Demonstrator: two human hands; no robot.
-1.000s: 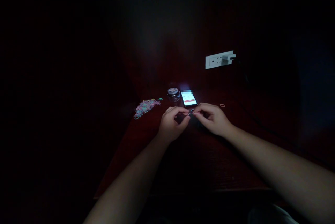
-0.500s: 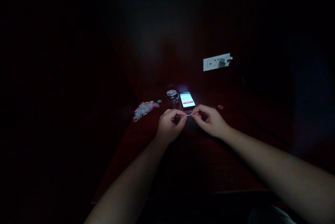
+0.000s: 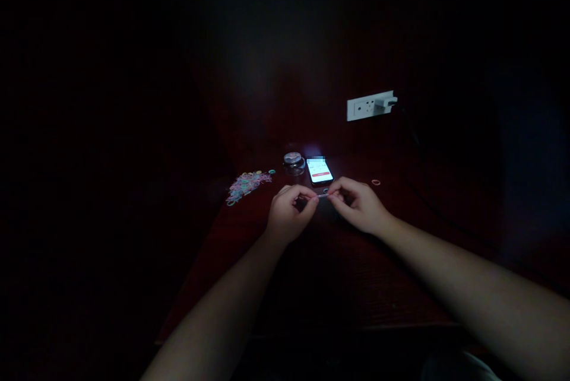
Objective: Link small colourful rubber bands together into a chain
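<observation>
"Dark red tabletop [image 3: 356,286]: how many of each thing are on it?"

"One phone [image 3: 320,174], screen lit. One clear lidded jar [image 3: 294,165], just left of it. One heap of coloured bands [image 3: 246,186], too tangled to count, with one green band [image 3: 272,171] beside its upper right edge. One orange-pink band [image 3: 376,182] lies alone on the right, and one small loop [image 3: 325,191] just this side of the phone."

"And on the wall?"

"One white socket plate [image 3: 356,109], one plug [image 3: 386,102] in it."

"The hands?"

"Two. The left hand [image 3: 290,209] pinches one end of a thin pale band [image 3: 322,195] between thumb and forefinger; the right hand [image 3: 360,206] pinches the other end likewise."

"So where's that band?"

"Bridging the narrow gap between the fingertips, in front of the phone. Its finer shape is too small to tell."
</observation>
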